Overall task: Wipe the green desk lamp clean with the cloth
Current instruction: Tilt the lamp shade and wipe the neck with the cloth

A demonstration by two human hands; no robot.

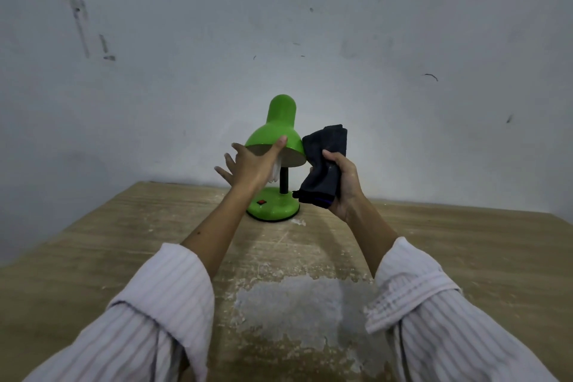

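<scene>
We have the green desk lamp [274, 146] standing upright near the far edge of the wooden bench [449, 257], close to the wall, its round base [273, 207] flat on the bench top with the red switch [262, 202] facing us. Our left hand [251, 166] is spread open, gripping nothing, with the thumb laid on the shade's front rim and the palm against its underside. Our right hand [342, 183] is closed around a bunched dark cloth [325, 161], whose upper fold sits just beside the shade's right edge, perhaps touching it.

The step in hand looks like the first pass over the shade. To do it well, we should steady the shade with the left hand so the neck does not swing, then press the cloth flat on the green dome and draw it from the narrow top down to the rim. A flat fold wipes better than a wad. The base looks light, so we keep the pressure gentle or the lamp may tip.
</scene>
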